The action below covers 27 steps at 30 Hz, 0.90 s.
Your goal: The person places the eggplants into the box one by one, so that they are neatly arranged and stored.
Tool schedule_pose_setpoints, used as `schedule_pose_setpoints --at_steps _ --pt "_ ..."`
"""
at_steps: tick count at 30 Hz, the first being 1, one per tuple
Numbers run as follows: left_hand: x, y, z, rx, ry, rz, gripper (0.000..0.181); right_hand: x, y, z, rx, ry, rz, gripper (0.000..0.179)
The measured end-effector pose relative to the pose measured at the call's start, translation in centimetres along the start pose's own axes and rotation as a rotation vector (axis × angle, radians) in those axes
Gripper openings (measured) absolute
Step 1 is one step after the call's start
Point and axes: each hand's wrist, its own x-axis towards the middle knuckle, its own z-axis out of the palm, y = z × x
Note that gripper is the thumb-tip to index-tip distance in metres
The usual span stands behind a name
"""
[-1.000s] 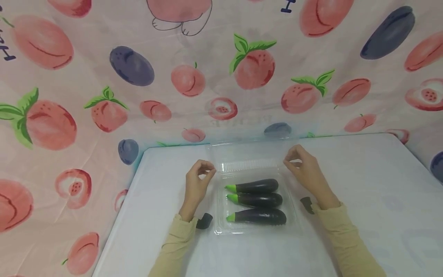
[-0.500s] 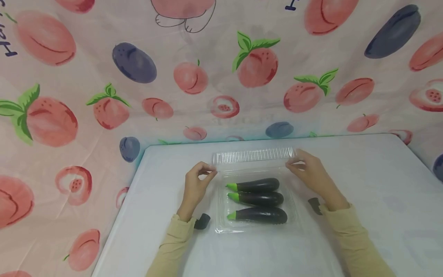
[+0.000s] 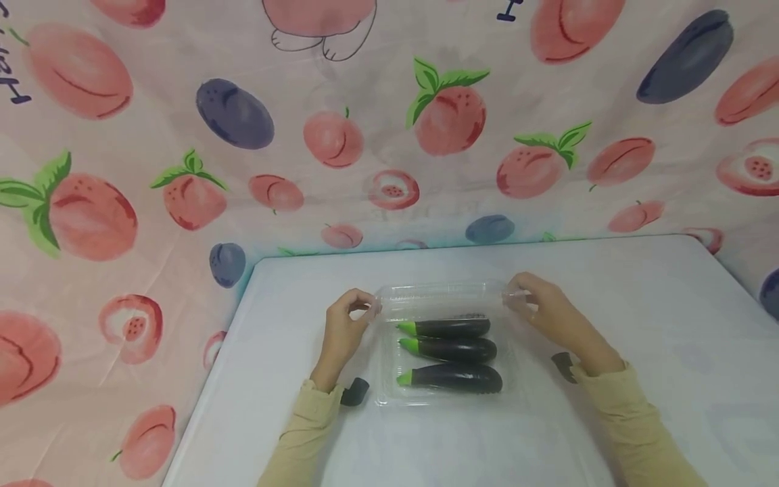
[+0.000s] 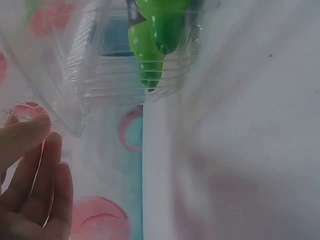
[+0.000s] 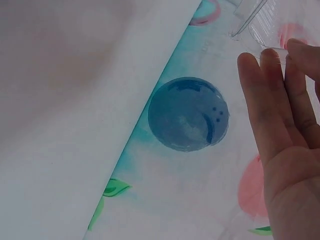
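Note:
A clear plastic clamshell box (image 3: 386,399) lies on the table with three eggplants (image 3: 450,379) in its base, their green stem ends pointing left. Its hinged lid (image 3: 441,292) is tilted up over the far side, partly over the farthest eggplant. At the lid's left corner my left hand (image 3: 347,328) pinches the edge between thumb and fingers. My right hand (image 3: 548,311) pinches the lid's right corner the same way. In the left wrist view, green eggplant tips (image 4: 150,55) show through the ribbed wall. The right wrist view catches only a lid corner (image 5: 250,22) beside the fingertips.
A white table (image 3: 657,325) carries the box. Behind it hangs a fruit-printed cloth (image 3: 359,74), meeting the table's far edge. Dark wrist-worn pieces (image 3: 355,391) show by both sleeves.
The lid has swung from lying back toward the cloth to leaning forward over the far eggplant. My right hand has shifted slightly right and nearer with it; my left hand has barely moved.

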Motion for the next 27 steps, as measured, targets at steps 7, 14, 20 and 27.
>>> schedule_pose_setpoints --at_steps 7,14,20,27 --pt "-0.3 -0.4 0.0 0.026 -0.004 0.007 0.015 -0.3 0.5 0.1 -0.012 -0.018 -0.082 0.028" --pt "-0.7 -0.5 -0.1 0.007 -0.009 0.031 0.016 -0.8 0.8 0.0 -0.006 -0.017 -0.153 0.032" --pt "-1.2 -0.7 -0.3 -0.034 -0.023 0.061 0.015 -1.1 1.0 0.0 -0.011 -0.018 -0.211 0.029" --pt "-1.9 -0.5 -0.6 -0.041 -0.067 0.013 0.014 -1.2 0.6 0.1 -0.027 -0.034 -0.168 0.024"
